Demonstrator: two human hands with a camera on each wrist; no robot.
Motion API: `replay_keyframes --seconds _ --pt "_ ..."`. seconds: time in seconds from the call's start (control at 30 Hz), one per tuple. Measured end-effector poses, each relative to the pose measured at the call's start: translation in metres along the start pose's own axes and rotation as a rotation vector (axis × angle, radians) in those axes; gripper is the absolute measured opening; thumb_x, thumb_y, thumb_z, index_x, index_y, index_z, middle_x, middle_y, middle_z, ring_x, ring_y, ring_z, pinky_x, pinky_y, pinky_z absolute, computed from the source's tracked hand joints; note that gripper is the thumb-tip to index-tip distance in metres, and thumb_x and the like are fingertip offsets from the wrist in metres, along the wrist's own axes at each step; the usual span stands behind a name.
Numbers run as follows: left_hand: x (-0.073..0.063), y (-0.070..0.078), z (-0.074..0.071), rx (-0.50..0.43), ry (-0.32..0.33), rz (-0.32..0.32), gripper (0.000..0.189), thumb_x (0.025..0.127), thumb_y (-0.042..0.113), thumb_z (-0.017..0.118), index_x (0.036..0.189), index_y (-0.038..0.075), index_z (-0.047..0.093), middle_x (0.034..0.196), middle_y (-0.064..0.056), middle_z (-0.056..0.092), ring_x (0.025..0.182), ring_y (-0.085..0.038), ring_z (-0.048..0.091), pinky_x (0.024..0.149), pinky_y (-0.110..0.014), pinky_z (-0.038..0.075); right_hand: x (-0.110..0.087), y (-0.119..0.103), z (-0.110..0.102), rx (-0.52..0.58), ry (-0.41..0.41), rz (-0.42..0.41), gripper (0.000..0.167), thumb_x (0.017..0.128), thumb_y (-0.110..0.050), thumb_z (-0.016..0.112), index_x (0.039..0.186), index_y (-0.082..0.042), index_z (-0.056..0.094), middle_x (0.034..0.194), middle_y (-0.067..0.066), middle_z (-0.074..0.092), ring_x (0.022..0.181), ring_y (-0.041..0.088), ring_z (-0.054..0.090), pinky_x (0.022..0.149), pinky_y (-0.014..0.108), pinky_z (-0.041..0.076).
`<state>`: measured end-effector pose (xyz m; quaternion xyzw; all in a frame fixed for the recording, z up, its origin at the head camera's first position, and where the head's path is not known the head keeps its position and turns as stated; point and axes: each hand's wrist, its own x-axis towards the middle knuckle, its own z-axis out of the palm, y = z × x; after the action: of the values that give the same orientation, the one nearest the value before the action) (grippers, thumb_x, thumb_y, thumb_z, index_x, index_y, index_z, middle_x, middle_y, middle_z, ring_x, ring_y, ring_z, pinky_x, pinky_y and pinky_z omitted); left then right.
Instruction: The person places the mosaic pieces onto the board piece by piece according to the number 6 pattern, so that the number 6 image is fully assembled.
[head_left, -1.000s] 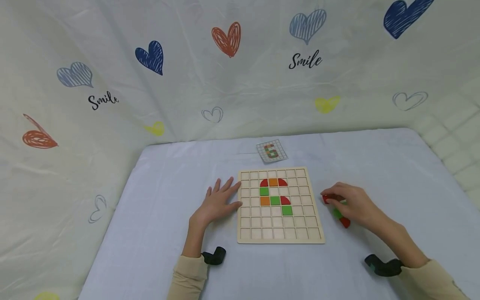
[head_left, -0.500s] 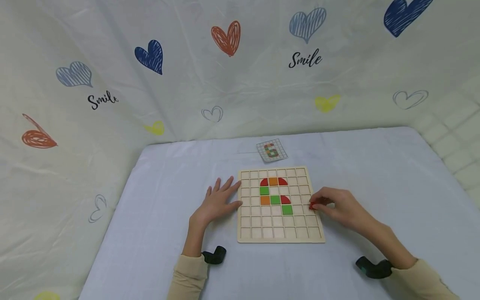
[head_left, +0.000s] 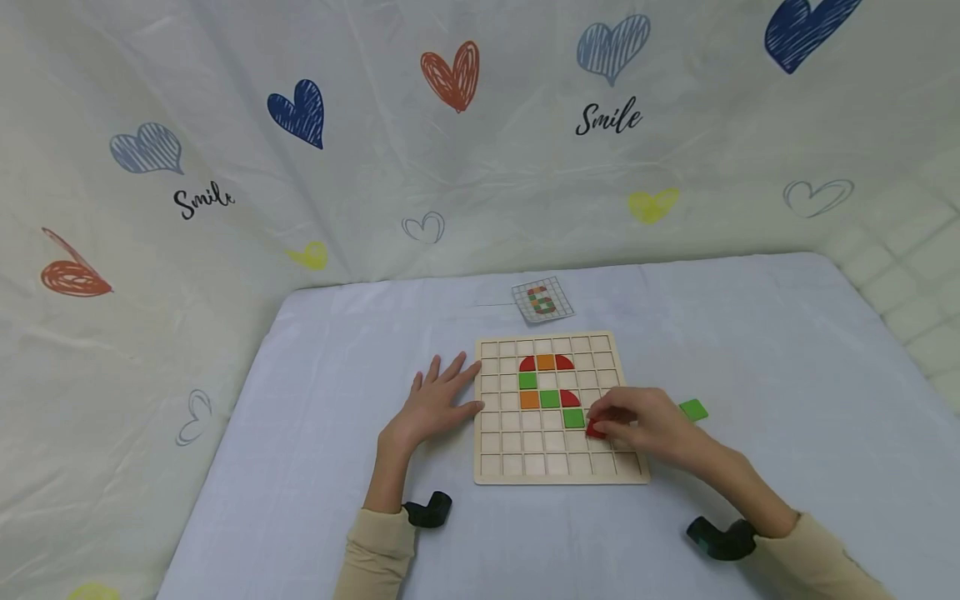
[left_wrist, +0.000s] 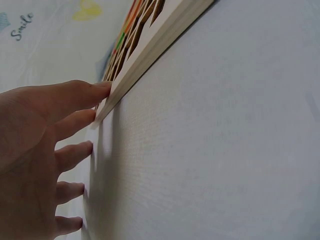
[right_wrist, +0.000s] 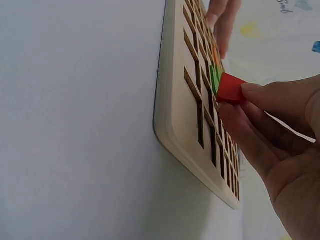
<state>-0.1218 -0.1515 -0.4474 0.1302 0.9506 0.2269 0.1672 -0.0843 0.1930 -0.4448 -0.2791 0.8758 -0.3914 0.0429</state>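
Note:
A square wooden grid board [head_left: 517, 467] lies on the table, with red, orange and green tiles set in some of its cells. My left hand [head_left: 429, 417] rests with fingers spread, thumb and index fingertips at the board's left edge. In the left wrist view the thumb [left_wrist: 75, 97] is right against that edge. My right hand [head_left: 651, 423] pinches a red tile [right_wrist: 231, 89] between thumb and fingers. It holds this tile close over the board, just right of the lowest green tile [head_left: 573, 418].
A loose green tile [head_left: 693, 409] lies on the white cloth right of the board, partly behind the right hand. Behind the board lies a small card [head_left: 543, 301] printed with a grid and a coloured figure. A curtain with hearts [head_left: 450, 75] hangs behind the table.
My right hand has carried the red tile leftward from the loose tiles at the right onto the board, beside the lowest green tile. The left hand has stayed in place.

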Motion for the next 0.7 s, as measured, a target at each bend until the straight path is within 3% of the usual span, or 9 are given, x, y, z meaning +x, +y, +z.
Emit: replay_keyframes --seconds 0.27,0.43,0.7 --pt "0.002 -0.002 0.002 0.000 -0.003 0.001 0.068 0.101 0.043 0.063 0.161 0.026 0.037 0.172 -0.002 0.021 0.160 -0.042 0.003 0.125 -0.066 0.006 0.005 -0.001 0.011 0.052 -0.031 -0.043 0.017 0.088 0.001 0.078 0.103 -0.008 0.075 0.097 -0.001 0.074 0.084 0.005 0.065 0.075 0.022 0.061" --pt "0.002 -0.003 0.003 0.006 0.000 0.003 0.068 0.100 0.043 0.063 0.161 0.026 0.038 0.172 -0.002 0.022 0.160 -0.042 0.004 0.124 -0.067 0.007 0.005 -0.003 0.015 0.078 -0.040 0.004 0.015 0.089 0.000 0.078 0.100 -0.010 0.074 0.095 -0.001 0.073 0.083 0.004 0.065 0.076 0.021 0.060" --pt "0.002 -0.002 0.002 0.015 -0.002 -0.005 0.068 0.101 0.044 0.063 0.161 0.027 0.037 0.172 -0.002 0.021 0.160 -0.042 0.004 0.125 -0.066 0.007 0.006 -0.006 0.017 0.010 -0.046 0.076 0.012 0.088 -0.010 0.081 0.098 -0.011 0.074 0.087 -0.009 0.069 0.077 0.003 0.059 0.071 0.020 0.056"
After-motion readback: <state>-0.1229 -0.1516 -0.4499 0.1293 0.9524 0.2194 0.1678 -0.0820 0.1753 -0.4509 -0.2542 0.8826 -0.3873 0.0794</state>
